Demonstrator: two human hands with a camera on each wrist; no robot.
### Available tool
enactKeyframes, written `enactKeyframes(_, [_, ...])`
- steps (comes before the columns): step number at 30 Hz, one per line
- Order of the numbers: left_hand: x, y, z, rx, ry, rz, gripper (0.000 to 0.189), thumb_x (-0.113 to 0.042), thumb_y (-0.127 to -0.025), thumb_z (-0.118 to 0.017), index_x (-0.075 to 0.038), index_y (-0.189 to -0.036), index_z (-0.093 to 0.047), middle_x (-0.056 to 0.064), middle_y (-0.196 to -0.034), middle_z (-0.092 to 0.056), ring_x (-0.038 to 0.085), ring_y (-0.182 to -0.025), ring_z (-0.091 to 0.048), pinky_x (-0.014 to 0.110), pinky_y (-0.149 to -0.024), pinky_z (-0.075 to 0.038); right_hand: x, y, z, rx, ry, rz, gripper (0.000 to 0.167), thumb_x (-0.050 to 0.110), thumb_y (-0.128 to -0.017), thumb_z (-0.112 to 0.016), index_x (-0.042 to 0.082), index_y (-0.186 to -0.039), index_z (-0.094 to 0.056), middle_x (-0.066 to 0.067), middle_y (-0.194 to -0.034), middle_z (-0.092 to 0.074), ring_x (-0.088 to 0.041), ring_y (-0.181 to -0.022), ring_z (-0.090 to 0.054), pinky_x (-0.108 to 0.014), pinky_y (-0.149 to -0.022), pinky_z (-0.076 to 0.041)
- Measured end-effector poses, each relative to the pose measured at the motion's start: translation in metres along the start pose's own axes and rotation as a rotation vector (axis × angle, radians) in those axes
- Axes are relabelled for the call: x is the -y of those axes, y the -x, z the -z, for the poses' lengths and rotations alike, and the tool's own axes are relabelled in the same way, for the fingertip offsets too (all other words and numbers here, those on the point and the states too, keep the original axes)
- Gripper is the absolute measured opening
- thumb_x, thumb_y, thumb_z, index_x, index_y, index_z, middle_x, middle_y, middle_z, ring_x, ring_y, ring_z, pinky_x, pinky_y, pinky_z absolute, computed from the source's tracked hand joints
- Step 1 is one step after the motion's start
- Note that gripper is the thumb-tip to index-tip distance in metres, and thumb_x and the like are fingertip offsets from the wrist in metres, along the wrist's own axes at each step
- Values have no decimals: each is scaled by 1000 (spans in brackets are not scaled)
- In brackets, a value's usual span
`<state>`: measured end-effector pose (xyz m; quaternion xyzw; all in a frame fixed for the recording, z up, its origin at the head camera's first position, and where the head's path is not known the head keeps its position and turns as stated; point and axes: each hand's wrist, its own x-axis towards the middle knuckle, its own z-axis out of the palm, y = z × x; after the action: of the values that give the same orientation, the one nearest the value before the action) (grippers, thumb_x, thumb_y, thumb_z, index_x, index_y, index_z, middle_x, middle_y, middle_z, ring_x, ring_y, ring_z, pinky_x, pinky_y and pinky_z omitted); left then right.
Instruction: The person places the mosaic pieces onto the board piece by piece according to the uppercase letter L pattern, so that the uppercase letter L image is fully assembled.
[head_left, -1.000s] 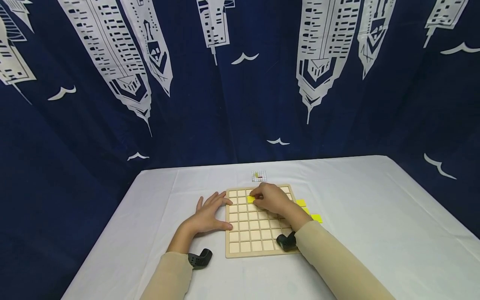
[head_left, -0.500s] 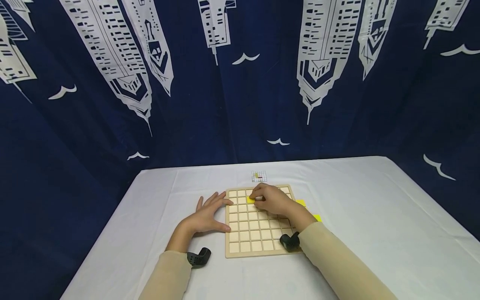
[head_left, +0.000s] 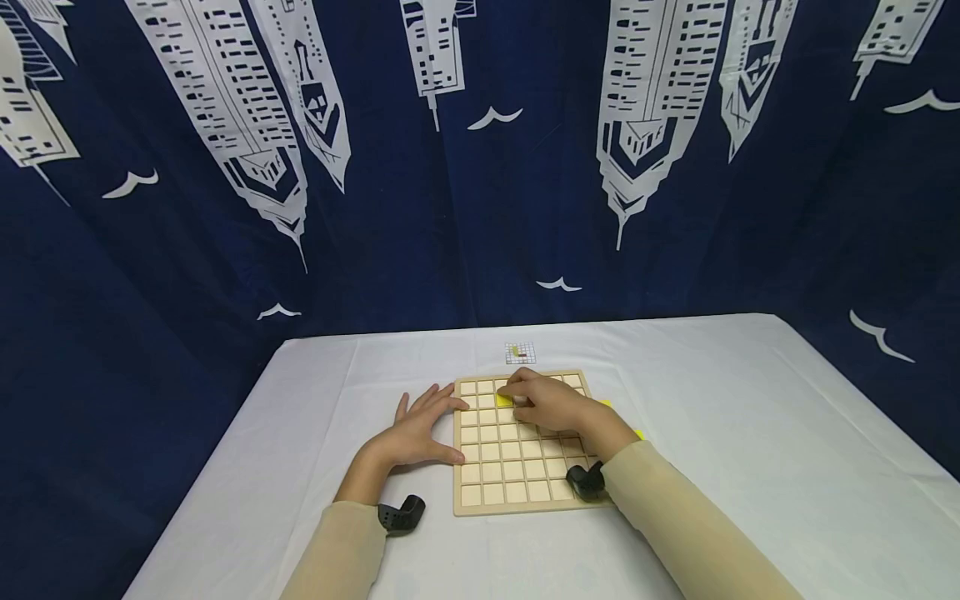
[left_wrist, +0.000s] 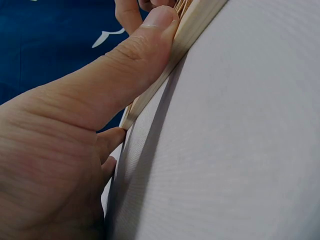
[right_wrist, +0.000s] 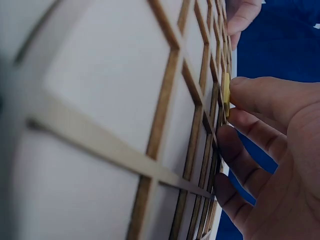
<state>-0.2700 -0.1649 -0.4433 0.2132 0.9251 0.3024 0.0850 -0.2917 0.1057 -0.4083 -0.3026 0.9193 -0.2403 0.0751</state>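
Note:
A square wooden grid board (head_left: pixel 491 507) lies on the white table. A yellow square tile (head_left: pixel 505 400) sits at one of its upper cells, and my right hand (head_left: pixel 551 403) pinches it with thumb and index finger. In the right wrist view the tile (right_wrist: pixel 227 95) is at the thumb and index fingertips, low against the grid; the other fingers (right_wrist: pixel 242 155) are bent near the board. My left hand (head_left: pixel 415 432) is spread at the board's left edge. Its thumb (left_wrist: pixel 135 60) rests on the wooden rim in the left wrist view.
A small printed grid card (head_left: pixel 521 353) with coloured squares lies behind the board. More yellow tiles (head_left: pixel 639 434) lie right of the board, mostly hidden by the right forearm. A dark blue patterned cloth (head_left: pixel 450 250) hangs behind the table.
The right hand's fingers straighten a little over the yellow tile, and the forearm shifts slightly right, covering more of the loose tiles. The left hand keeps its place at the board's edge.

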Motion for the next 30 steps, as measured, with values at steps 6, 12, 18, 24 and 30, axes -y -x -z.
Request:
enactKeyframes(6, [-1,0,0,0,2,-2,83,-45,-64,-90,-30,-136,-53,6,-168,-21,34,-158,-6,65,-121,15,-1,-1,0,2,-31,-20,42,10,-95,-65,7,-136,-60,-8,-133,-54,-13,-91,-56,-35,-89,-51])
enactKeyframes(12, [-1,-2,1,5,-2,-1,83,-47,-64,-90,-30,-137,-53,6,-168,-20,34,-158,-6,64,-121,15,0,-1,2,3,-54,-19,42,9,-94,-65,7,-136,-61,-9,-130,-54,-14,-90,-55,-32,-86,-50])
enactKeyframes(18, [0,0,1,9,-6,5,83,-47,-64,-90,-30,-137,-53,6,-169,-19,33,-158,-5,64,-121,15,0,-2,1,20,-80,-15,44,8,-93,-66,9,-137,-60,-8,-128,-53,-14,-87,-52,-27,-80,-47])
enactKeyframes(24, [2,1,-1,-3,-3,1,83,-46,-63,-90,-30,-136,-53,6,-168,-20,34,-158,-6,65,-121,15,1,6,3,-13,-81,8,45,10,-95,-64,5,-139,-57,-11,-136,-58,-22,-103,-61,-38,-94,-52])
enactKeyframes(30, [2,0,-1,-6,-17,-3,84,-47,-63,-90,-31,-136,-53,4,-168,-21,32,-158,-7,64,-121,14,-3,20,12,-85,-172,19,42,9,-97,-62,5,-138,-57,-14,-135,-61,-24,-107,-63,-38,-92,-55])
